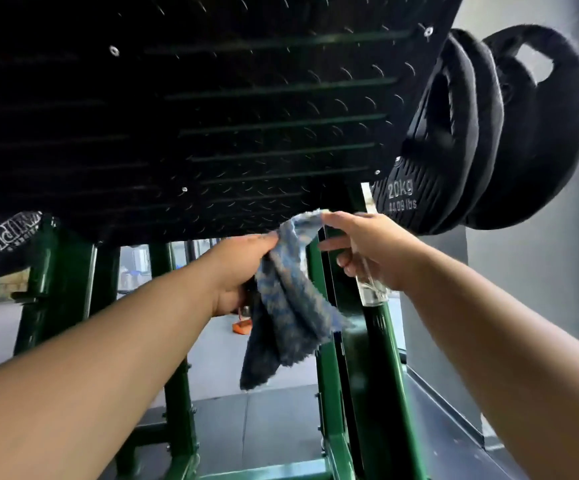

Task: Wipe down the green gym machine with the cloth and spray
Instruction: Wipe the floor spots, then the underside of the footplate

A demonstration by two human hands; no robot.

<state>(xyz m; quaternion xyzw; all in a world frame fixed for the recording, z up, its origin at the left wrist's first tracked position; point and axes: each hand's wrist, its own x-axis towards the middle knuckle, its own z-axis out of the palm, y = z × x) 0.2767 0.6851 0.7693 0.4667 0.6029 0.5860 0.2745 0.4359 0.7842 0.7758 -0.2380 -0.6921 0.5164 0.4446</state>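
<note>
**A:** What could go wrong for the person from here?

**B:** Start with the machine (383,375). Its black footplate (212,116) overhangs both hands, so a quick upward wipe could knock knuckles on the lower edge. The plates (489,133), marked 20kg, hang just right of the right hand (367,251), so a wide swing could strike them. The cloth (288,306) dangles loose and its tail might snag on the green frame. The smallest worry is the bottle (371,289). Its nozzle is hidden, so a spray could miss the cloth.

**A:** How are the hands holding things?

**B:** The left hand (243,268) grips the cloth in a fist, and most of it hangs below. The right hand is curled round the clear bottle, and its top finger touches the cloth's upper corner. Doing 2 jobs at once, that hand could let the bottle slip.

**A:** Where is the machine relative to them?

**B:** The footplate is just above the hands. The green rail runs down just behind the cloth and bottle. Whether the cloth touches the rail cannot be told.
</note>
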